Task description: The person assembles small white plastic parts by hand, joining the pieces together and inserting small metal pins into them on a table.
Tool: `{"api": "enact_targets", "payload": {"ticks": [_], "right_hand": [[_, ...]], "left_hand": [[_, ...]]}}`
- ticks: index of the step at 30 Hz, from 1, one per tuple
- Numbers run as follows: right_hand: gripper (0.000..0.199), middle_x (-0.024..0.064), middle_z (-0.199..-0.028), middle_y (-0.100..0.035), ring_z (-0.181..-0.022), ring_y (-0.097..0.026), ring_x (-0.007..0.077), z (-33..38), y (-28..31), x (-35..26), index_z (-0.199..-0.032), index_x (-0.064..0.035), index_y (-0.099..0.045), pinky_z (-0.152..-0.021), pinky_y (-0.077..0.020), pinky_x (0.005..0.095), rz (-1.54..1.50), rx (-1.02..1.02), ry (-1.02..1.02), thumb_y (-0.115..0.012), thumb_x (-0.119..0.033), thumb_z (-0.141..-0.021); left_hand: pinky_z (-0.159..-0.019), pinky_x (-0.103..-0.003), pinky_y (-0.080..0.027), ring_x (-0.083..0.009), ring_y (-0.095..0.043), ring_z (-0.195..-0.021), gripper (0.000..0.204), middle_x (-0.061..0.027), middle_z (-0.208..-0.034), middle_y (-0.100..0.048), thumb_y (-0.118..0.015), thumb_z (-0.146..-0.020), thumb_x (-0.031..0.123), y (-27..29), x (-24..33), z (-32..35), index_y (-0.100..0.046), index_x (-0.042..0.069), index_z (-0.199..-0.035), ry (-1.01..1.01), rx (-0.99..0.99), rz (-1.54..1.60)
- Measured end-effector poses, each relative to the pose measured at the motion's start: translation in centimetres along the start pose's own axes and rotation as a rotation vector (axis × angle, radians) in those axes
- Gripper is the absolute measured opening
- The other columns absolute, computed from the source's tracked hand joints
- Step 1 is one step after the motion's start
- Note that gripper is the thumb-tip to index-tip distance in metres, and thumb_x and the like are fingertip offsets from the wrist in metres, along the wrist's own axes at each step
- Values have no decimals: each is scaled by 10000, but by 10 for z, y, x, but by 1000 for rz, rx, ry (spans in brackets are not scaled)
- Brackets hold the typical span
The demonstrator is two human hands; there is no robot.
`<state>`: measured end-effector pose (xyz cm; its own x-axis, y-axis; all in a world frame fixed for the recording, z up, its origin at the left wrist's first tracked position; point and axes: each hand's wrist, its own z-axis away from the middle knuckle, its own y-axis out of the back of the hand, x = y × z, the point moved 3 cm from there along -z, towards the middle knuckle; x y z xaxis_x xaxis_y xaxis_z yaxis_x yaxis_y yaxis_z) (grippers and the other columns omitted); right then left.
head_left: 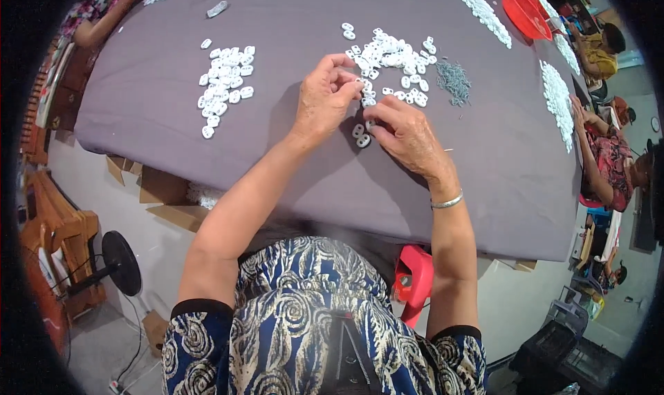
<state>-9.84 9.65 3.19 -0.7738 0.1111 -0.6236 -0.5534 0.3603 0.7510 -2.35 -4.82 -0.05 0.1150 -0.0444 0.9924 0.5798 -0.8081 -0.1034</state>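
Observation:
My left hand is closed over the table, its thumb and fingers together at a small white oval plastic piece. Close to its right, my right hand is bent with thumb and forefinger drawn together; what lies in that pinch is too small to make out. Beneath the right fingertips rest a few white two-holed pieces. Beyond both hands spreads a loose pile of the same white pieces. To the right of that pile is a heap of small grey screws.
A second group of white pieces lies left on the grey tablecloth. Further white heaps line the right edge, near a red basin. Other people sit around the table. A red stool and a cardboard box stand below.

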Motion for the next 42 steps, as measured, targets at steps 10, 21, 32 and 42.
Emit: {"api": "enact_targets", "payload": {"ticks": [10, 21, 32, 42], "right_hand": [[141, 27, -737, -549, -625, -498, 102, 4, 1, 19, -932, -15, -627, -567, -418, 258, -331, 138, -171, -627, -8, -792], [35, -25, -676, -590, -493, -450, -1, 5, 10, 34, -869, -60, -627, -403, -341, 152, -894, 389, -537, -648, -82, -852], [70, 34, -745, -651, -477, -444, 0, 6, 5, 24, -864, -26, -608, -393, -325, 154, -912, 511, -466, -654, -76, -847], [59, 3, -734, -634, -486, -453, -4, 5, 3, 22, -874, -17, -621, -401, -327, 150, -874, 500, -439, -649, -62, -850]], "left_hand": [[-580, -190, -413, -47, -561, -714, 312, 25, -806, -593, -646, -853, 86, -7, 2, 6, -511, 47, -1131, 35, -54, -4], [-622, -196, -436, -49, -532, -702, 334, 22, -778, -554, -626, -835, 14, -18, 4, 11, -497, 18, -1143, 110, -219, 37], [-602, -221, -442, -46, -518, -647, 329, 16, -710, -554, -602, -791, 15, -23, 3, 16, -506, 7, -1105, 28, -283, -8], [-589, -226, -441, -45, -506, -631, 333, 20, -690, -538, -585, -780, 8, -23, 6, 16, -511, 8, -1105, 22, -289, -44]]}}
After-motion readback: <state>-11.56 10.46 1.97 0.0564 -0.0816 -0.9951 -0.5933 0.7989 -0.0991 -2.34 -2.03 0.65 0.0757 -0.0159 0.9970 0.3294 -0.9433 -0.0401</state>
